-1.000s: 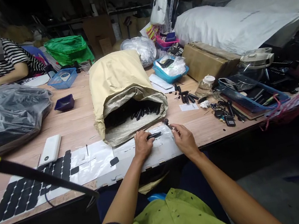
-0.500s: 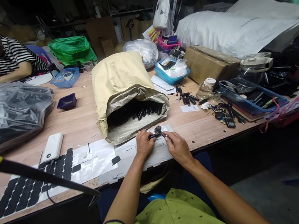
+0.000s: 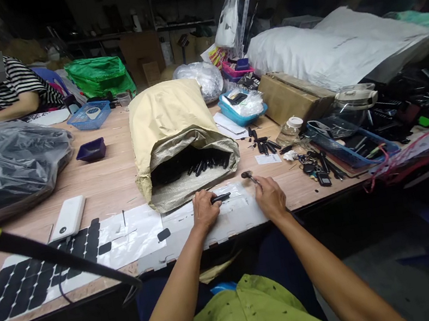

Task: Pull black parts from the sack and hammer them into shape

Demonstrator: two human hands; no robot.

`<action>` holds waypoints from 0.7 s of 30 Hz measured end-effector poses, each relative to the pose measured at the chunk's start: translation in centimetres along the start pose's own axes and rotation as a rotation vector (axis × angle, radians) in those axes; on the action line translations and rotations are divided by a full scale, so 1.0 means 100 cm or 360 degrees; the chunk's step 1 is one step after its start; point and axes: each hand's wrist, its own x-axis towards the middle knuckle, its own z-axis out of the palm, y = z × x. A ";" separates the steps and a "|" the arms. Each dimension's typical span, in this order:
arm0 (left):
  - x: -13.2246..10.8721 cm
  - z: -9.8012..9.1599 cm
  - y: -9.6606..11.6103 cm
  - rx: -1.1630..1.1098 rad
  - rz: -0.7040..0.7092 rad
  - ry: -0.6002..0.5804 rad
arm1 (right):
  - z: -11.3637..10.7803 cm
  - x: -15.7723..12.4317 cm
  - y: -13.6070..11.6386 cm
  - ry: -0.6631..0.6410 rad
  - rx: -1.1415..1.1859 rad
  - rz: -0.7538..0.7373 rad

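My left hand (image 3: 205, 210) is closed around a slim black pen-like piece (image 3: 221, 198), whose end points right over a pale board (image 3: 206, 234) at the table's front edge. To its right, apart from that piece, my right hand (image 3: 270, 196) grips a small hammer (image 3: 247, 175) by its thin handle, its dark rounded head up and to the left. Just beyond my hands lies a cream woven sack (image 3: 167, 113), its mouth facing me. Several similar black pieces (image 3: 205, 165) show inside the sack.
Black rectangular patches on a white sheet (image 3: 136, 232) and a white power bank (image 3: 69, 216) lie left. Loose black parts (image 3: 263, 143), keys (image 3: 315, 165) and a blue tray (image 3: 356, 149) are right. A yellow-and-black bar (image 3: 47, 248) crosses the left foreground. A person in stripes (image 3: 24, 83) sits far left.
My right hand has moved right with the hammer, away from the black piece in my left hand. The left hand stays nearly in place. The view has shifted slightly.
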 end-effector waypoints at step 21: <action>-0.143 0.004 -0.048 0.0507 -0.0370 -0.0850 | 0.015 0.009 0.007 -0.0003 -0.0464 0.0071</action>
